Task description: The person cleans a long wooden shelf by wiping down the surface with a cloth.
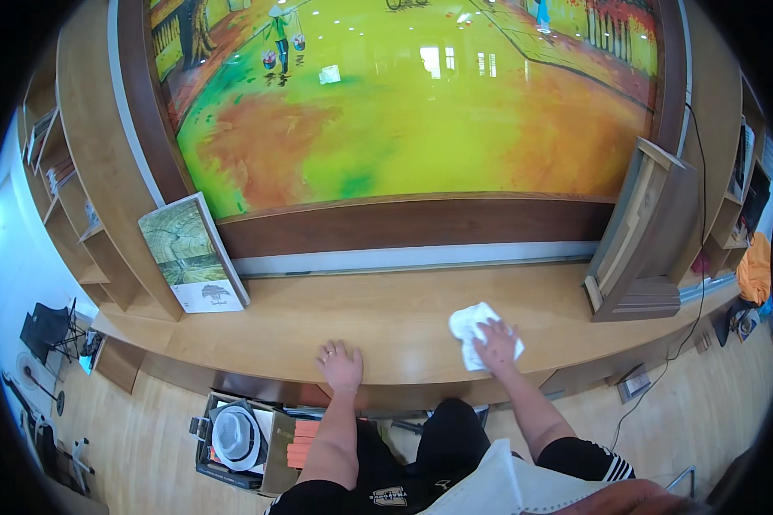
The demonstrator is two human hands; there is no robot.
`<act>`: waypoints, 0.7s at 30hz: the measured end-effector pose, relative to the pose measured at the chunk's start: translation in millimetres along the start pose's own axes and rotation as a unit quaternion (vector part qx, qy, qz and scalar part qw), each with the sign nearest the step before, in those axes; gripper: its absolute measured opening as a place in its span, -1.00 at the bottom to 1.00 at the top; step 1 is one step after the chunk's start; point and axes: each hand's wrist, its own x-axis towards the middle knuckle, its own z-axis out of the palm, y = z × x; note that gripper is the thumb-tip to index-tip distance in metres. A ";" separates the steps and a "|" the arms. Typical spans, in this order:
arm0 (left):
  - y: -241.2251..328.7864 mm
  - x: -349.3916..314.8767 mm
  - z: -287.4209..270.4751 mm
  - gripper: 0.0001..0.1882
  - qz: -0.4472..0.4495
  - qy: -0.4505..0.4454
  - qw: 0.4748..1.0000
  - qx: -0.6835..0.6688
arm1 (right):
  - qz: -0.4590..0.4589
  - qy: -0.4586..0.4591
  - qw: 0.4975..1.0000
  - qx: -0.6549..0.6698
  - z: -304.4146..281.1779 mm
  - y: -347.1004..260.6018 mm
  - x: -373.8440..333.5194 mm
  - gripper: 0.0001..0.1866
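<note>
cloth under your right hand on the bench

your right hand (496, 343) lies flat on a white cloth (472, 330), fingers spread, pressing rather than pinching it. the crumpled cloth sits right of centre on the wooden bench (386, 318), its long axis running from near edge up and left. your left hand (341, 365) rests open and empty at the bench's front edge. a book (193, 255) leans at far left.

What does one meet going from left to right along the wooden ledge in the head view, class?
Small framed picture leaning upright → left hand flat on the wooden ledge → white cloth under the right hand → wooden frame leaning at the right end.
</note>
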 end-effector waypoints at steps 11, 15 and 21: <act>-21.5 0.2 1.7 -0.51 0.014 0.111 0.994 0.017 | 0.065 0.108 0.989 -0.082 -21.9 233.0 -8.2 -0.49; 2.4 6.0 -4.3 -0.47 -0.036 0.008 0.999 -0.011 | 0.198 0.006 0.963 -0.181 -10.3 230.2 4.1 -0.35; 1.8 1.6 -3.2 -0.38 -0.053 -0.013 0.998 -0.016 | 0.155 -0.066 0.956 -0.239 16.8 70.4 37.0 -0.14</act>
